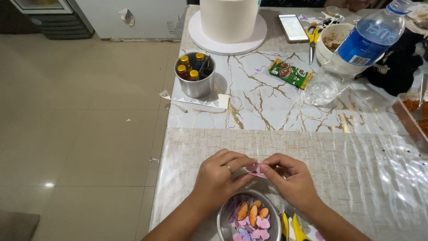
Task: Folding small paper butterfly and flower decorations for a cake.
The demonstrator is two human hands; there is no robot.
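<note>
Below our hands sits a metal bowl (225, 221) of paper butterflies; our left hand (220, 178) and right hand (292, 180) together pinch a pink butterfly cutout (255, 169).

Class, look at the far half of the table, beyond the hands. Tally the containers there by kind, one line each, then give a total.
Metal tin holding small bottles: 1
Small yellow-capped bottles in that tin: 4
Clear plastic water bottle with blue label, tilted: 1
White bowl: 1
Total: 7
</note>
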